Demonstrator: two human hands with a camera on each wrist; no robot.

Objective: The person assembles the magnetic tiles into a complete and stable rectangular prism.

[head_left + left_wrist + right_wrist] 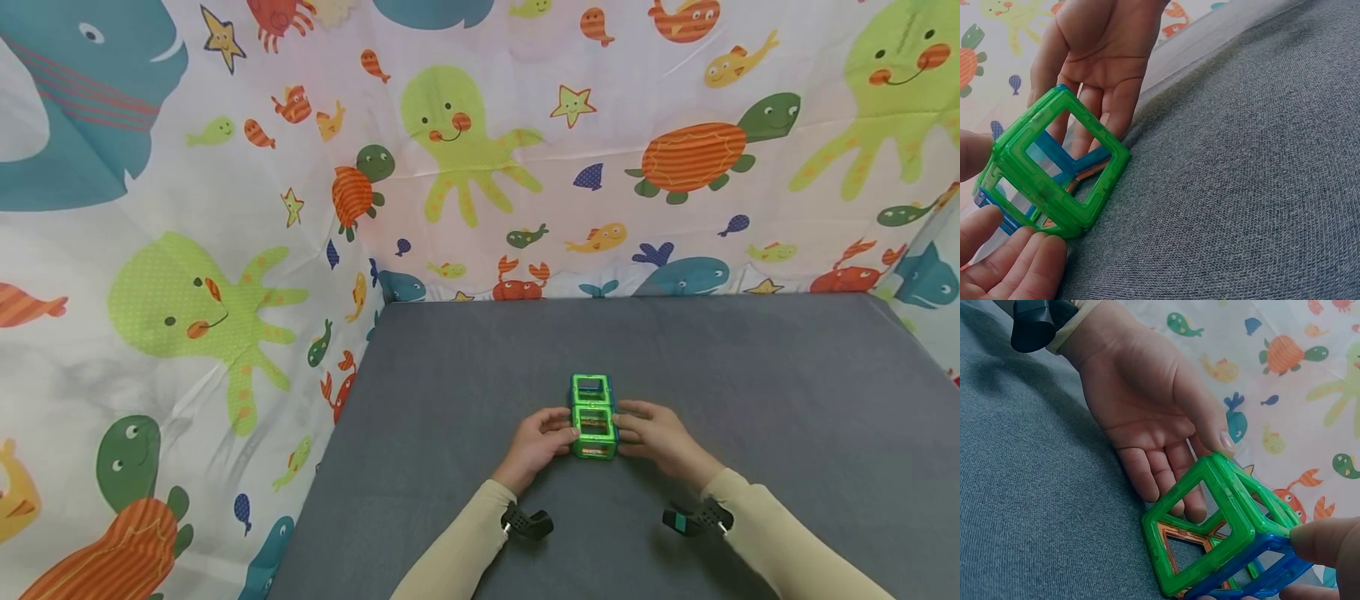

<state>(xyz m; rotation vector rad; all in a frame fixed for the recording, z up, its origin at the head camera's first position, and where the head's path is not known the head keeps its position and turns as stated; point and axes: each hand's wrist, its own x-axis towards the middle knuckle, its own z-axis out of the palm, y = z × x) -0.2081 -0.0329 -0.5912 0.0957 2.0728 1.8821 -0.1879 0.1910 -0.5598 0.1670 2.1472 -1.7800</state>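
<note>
A box-like structure of magnetic tiles (596, 406) rests on the grey surface, two open-framed squares long. Green frames form its top and near end, blue frames (1229, 575) run along the right side, and an orange tile (1194, 534) shows at the bottom. My left hand (534, 446) holds it from the left, thumb on the top edge and fingers along the side. From the right, my right hand (663, 437) holds the other side, its thumb (1319, 540) at a green-and-blue corner. Parts of the far end are hidden.
A grey cloth-covered table (465, 358) extends around the structure. Sea-animal printed curtains (495, 242) hang behind it and on the left. Black bands (528, 522) are worn on both wrists over cream sleeves (461, 542).
</note>
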